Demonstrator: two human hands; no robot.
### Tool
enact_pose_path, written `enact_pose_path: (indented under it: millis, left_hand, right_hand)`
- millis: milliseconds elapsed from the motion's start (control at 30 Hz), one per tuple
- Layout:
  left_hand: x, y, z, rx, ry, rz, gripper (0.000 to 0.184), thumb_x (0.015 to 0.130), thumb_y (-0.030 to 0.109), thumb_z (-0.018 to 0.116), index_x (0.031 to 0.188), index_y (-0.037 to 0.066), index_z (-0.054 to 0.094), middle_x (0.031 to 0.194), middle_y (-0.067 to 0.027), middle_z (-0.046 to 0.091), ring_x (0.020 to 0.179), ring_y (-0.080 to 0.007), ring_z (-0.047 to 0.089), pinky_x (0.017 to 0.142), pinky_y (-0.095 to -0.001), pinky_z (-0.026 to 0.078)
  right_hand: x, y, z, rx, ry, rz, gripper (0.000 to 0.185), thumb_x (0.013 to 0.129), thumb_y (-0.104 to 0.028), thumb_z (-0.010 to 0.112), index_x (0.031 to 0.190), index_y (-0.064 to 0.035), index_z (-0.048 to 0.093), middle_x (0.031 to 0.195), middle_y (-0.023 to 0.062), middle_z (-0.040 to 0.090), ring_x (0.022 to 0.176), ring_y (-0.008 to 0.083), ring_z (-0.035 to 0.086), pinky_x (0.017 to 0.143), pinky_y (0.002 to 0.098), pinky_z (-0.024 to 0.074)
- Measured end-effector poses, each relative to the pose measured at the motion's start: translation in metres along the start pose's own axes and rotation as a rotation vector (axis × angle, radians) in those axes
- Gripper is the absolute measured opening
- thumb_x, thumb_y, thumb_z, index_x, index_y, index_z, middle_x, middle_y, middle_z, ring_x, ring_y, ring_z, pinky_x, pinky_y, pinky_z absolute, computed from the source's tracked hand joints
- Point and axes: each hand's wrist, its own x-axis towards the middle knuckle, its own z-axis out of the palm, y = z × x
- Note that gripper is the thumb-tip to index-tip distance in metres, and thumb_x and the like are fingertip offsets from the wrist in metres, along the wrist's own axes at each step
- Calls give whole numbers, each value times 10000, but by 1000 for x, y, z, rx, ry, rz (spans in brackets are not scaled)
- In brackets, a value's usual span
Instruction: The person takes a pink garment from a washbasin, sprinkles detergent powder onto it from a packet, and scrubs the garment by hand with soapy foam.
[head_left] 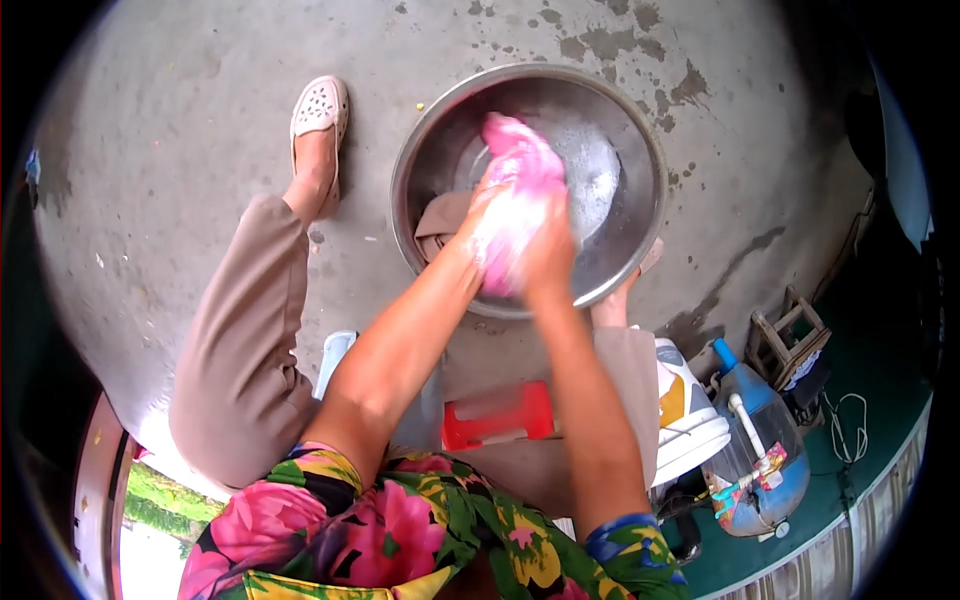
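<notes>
A pink and white cloth [522, 160], wet and blurred by motion, is bunched between my two hands above a round metal basin [402, 180]. My left hand [483, 222] grips it from the left side, fingers wrapped round it. On the right side my right hand [547, 250] is closed on the same cloth, its fingers smeared by motion. Whitish suds [592, 180] show at the right inside the basin. A brown cloth [440, 222] lies in the basin's lower left, partly hidden by my left wrist.
The basin stands on a stained concrete floor [180, 120] between my feet. A red object [497, 415] is under my forearms. At the lower right are a white bucket [695, 440], a clear-and-blue container [765, 480] and a small wooden stool [790, 335].
</notes>
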Motion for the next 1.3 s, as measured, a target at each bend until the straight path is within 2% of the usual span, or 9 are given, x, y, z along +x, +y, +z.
enact_pose_path:
  millis: [100,367,567,667,733,833,1000,1100,1300]
  left_hand:
    - [-11,-19,31,147,158,76,298,792,-60,439,1077,18,472,1006,-133,542,895,-206,567,791,-306,485]
    - [-2,23,1,124,157,-302,257,751,31,497,1005,34,535,911,-125,567,795,-224,578,683,-344,503]
    - [-11,-4,62,733,100,263,282,813,147,543,1081,64,520,1042,-67,532,931,-136,500,809,-239,404]
    - [-3,-14,65,832,193,364,348,862,297,453,1109,55,491,1070,-76,524,951,-164,501,840,-267,398]
    - [3,-14,58,771,268,444,424,881,395,395,1105,46,484,1072,-83,529,946,-186,513,851,-286,401]
    - [-7,11,64,241,262,-54,595,863,548,258,1127,55,460,1049,-99,539,917,-213,519,835,-331,412]
    - [-30,20,31,28,161,25,255,785,29,520,1040,29,502,917,-151,565,835,-267,575,736,-421,495]
    - [-6,-6,10,117,53,5,271,818,16,445,1085,-20,475,1011,-141,546,908,-242,557,789,-366,483]
    - [1,6,30,28,182,-23,249,803,8,393,1012,-12,527,961,-117,574,876,-211,565,812,-331,464]
  right_hand:
    - [68,29,-30,134,-261,536,397,745,-239,571,1076,-36,486,1030,215,503,910,353,517,769,373,426]
    - [2,-27,-9,123,19,2,309,747,-134,548,1036,-43,486,930,184,521,896,333,508,746,378,419]
    - [47,44,-23,43,-226,514,254,808,-202,480,986,-20,487,869,177,585,818,295,563,712,356,434]
    - [31,55,-12,648,-419,765,353,845,-258,464,1085,0,465,961,128,574,884,217,537,781,308,408]
    - [35,14,-6,1386,-69,775,450,859,-305,467,1165,21,419,1038,91,534,945,171,486,834,278,371]
    - [11,-35,-19,696,-73,615,429,786,-140,581,1146,30,422,1039,110,527,919,175,505,816,291,402]
    - [-14,-82,-51,258,-189,48,477,672,-191,668,1068,4,487,1001,215,536,936,354,528,839,392,402]
    - [50,-32,-20,216,-123,515,369,691,-233,611,976,-19,515,865,218,568,808,370,555,705,420,436]
    - [57,15,-11,397,-192,219,441,717,-129,540,1146,-56,471,1052,207,492,1007,340,474,860,374,383]
